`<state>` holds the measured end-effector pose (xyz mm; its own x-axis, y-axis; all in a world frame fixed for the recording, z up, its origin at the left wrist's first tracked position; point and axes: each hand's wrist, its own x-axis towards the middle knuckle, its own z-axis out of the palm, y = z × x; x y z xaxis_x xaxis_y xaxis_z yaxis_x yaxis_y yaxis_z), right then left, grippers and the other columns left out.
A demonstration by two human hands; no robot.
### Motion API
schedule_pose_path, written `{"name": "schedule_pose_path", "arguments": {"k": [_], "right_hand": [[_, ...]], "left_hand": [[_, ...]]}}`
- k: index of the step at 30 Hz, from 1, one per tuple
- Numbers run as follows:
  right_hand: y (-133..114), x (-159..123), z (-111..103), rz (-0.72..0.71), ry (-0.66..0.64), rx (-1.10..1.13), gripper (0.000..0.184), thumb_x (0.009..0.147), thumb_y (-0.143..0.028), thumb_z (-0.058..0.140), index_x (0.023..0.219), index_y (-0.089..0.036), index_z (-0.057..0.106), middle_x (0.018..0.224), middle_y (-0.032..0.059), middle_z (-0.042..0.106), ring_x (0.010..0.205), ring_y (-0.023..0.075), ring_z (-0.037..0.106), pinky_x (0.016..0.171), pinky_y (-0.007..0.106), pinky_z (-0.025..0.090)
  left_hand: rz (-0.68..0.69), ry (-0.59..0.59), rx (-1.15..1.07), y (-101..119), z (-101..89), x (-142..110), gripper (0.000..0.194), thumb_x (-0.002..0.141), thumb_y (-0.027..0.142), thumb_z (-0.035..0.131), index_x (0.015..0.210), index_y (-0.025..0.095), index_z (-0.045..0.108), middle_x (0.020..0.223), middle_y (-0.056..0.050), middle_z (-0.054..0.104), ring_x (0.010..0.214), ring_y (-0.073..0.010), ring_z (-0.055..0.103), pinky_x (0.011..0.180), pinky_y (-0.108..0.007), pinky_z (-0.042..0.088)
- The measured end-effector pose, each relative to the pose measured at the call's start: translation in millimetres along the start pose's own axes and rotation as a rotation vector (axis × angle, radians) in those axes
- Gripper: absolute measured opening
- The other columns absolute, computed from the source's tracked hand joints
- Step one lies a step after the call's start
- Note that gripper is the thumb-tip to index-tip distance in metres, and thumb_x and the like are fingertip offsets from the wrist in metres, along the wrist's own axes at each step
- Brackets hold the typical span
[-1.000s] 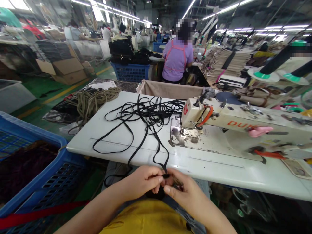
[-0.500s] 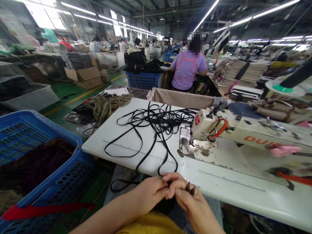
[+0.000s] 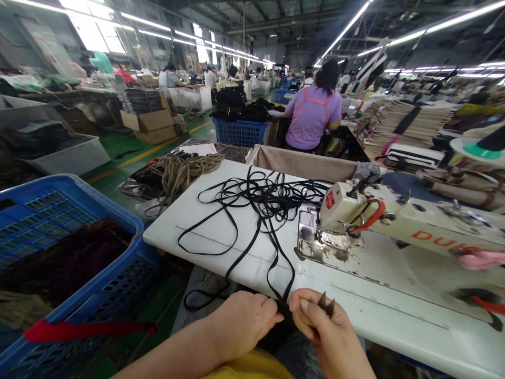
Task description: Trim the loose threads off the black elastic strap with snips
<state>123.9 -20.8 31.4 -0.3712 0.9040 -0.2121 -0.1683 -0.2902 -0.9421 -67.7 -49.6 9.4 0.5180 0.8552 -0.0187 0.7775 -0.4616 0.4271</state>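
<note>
A long black strap lies in a loose tangle on the white sewing table, and its lower lengths run over the front edge to my hands. My left hand is closed on the strap just below that edge, its fingertips mostly turned from view. Close by on the right, my right hand is curled with thumb and index finger together by the strap. Two pointed dark blades of thread snips stick up from between its fingers; their handles are hidden in the palm.
A sewing machine stands on the right of the table. At left is a blue plastic basket with dark material inside. Tan cords lie behind the table's left corner. A co-worker in purple sits beyond a fabric-lined bin.
My hands, touching before, have drawn apart, with black strap now visible between them. The view has turned slightly left, so everything sits farther right.
</note>
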Motion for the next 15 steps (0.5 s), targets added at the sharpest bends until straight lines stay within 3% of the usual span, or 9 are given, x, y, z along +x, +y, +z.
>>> {"name": "schedule_pose_path", "arguments": {"k": [5,10,15], "right_hand": [[-13,-5,-12,-0.058,0.083,0.021,0.030,0.084,-0.045,0.076,0.081,-0.015,0.074,0.056,-0.0027,0.043,0.051,0.0098,0.031,0.050,0.026,0.024],[-10,-9,-6,-0.012,0.041,-0.094,0.039,0.084,-0.051,0.076,0.092,-0.013,0.076,0.049,-0.0053,0.040,0.047,0.0082,0.030,0.050,0.025,0.020],[-15,-16,-19,-0.008,0.224,-0.075,0.044,0.075,-0.053,0.083,0.091,-0.013,0.076,0.054,-0.0040,0.042,0.051,0.0088,0.032,0.049,0.024,0.020]], "left_hand": [[0.074,0.095,0.089,3,-1.2,1,0.033,0.105,0.038,0.041,0.087,0.017,0.060,0.072,-0.006,0.068,0.063,-0.0209,0.067,0.053,-0.032,0.039],[0.179,0.166,0.113,7,-4.1,6,0.032,0.104,0.038,0.046,0.086,0.016,0.060,0.073,-0.004,0.068,0.062,-0.0186,0.066,0.051,-0.029,0.040],[0.243,0.189,0.104,2,-3.0,6,0.036,0.103,0.042,0.049,0.080,0.016,0.059,0.071,-0.004,0.067,0.061,-0.0174,0.064,0.053,-0.027,0.044]]}}
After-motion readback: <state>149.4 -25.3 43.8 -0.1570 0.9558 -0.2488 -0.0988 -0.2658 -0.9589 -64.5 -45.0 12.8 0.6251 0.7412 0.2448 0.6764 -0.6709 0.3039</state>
